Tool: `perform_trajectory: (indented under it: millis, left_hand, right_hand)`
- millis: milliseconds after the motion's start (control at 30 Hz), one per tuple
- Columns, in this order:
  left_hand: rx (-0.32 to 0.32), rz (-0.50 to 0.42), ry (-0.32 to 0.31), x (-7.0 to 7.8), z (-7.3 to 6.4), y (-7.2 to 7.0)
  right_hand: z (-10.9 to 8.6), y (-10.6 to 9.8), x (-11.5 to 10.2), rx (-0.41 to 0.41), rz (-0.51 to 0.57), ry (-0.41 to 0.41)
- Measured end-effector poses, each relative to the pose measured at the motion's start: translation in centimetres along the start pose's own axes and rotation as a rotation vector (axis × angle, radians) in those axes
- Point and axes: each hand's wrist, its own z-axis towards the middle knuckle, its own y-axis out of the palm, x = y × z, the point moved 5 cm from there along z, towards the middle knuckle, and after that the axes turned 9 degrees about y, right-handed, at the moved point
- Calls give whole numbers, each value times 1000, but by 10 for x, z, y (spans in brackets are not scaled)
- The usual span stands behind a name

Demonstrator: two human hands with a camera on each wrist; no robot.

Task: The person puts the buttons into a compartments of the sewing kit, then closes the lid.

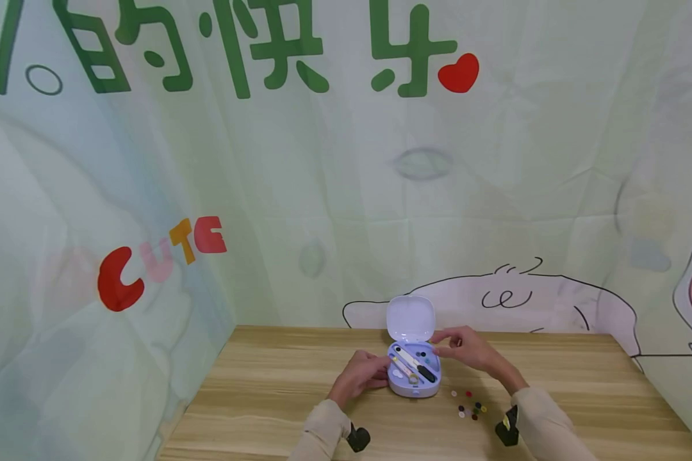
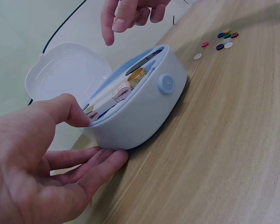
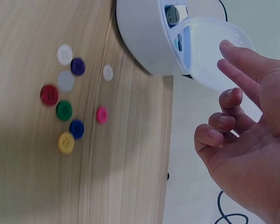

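A small pale blue sewing box (image 1: 413,390) stands on the wooden table with its white lid (image 1: 411,317) tipped back. My left hand (image 1: 360,373) grips its left side, thumb on the rim and fingers low against the wall. Inside lie a black-handled tool (image 1: 425,372), a gold thimble (image 2: 136,76) and a folded pink-and-white tape (image 2: 121,91). Small dark buttons (image 1: 421,354) sit in a compartment at the right. My right hand (image 1: 469,349) hovers beside the box's back right, fingers loosely bent, with nothing between them.
Several loose buttons lie right of the box, among them a yellow one (image 3: 66,143), a green one (image 3: 64,110) and a pink one (image 3: 101,115). Behind the table's back edge hangs a printed cloth (image 1: 323,192).
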Motion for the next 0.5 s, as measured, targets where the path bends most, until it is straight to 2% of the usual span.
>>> perform_trajectory:
  millis: [267, 500]
  left_hand:
    - [4, -16, 1, 0, -2, 0]
    - [2, -9, 1, 0, -1, 0]
  right_hand:
    - [-12, -6, 12, -31, -44, -59]
    - [-30, -5, 28, -75, -76, -53]
